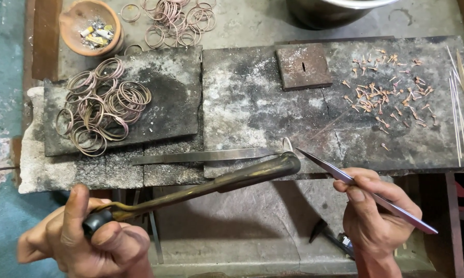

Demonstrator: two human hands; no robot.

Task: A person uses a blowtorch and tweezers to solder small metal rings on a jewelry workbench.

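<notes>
Fingers [113, 239] around torch [201, 188] — tweezers [366, 190] opposite

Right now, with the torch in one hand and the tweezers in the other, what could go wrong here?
The torch nozzle in the left hand points toward the tweezers in the right hand, so heat could reach those fingers. The small ring at the slab edge might slip off. A sweep of the tweezers could scatter the tiny copper pins.
</notes>
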